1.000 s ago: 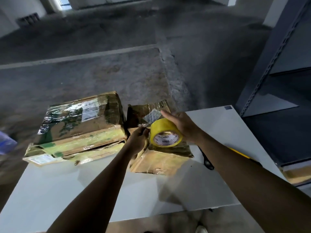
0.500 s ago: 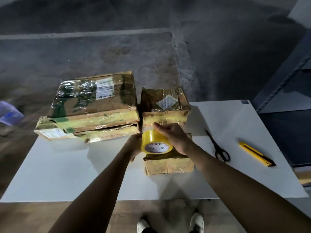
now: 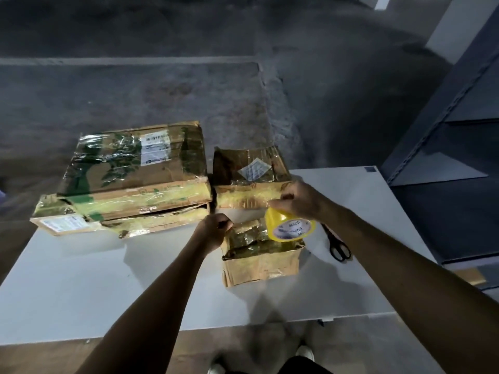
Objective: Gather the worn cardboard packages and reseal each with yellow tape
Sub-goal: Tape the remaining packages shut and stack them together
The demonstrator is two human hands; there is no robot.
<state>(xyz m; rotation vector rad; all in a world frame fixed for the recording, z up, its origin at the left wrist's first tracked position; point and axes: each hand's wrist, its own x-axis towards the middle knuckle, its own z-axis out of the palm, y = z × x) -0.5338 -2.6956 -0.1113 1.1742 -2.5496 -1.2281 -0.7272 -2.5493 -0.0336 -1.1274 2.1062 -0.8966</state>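
Small package lies on white table; right hand grips yellow tape roll above its 1 o'clock corner, fingers wrapped over the rim; left hand tightly curled at its 10 o'clock corner, any contents cannot be told; second package at 12 o'clock; large package at 10 o'clock; scissors at 3 o'clock.

Covered by fingers of right hand: upper rim of tape roll. Hidden behind that wrist: blade tips of scissors. Not discernible inside curled left hand fingers: anything pinched.
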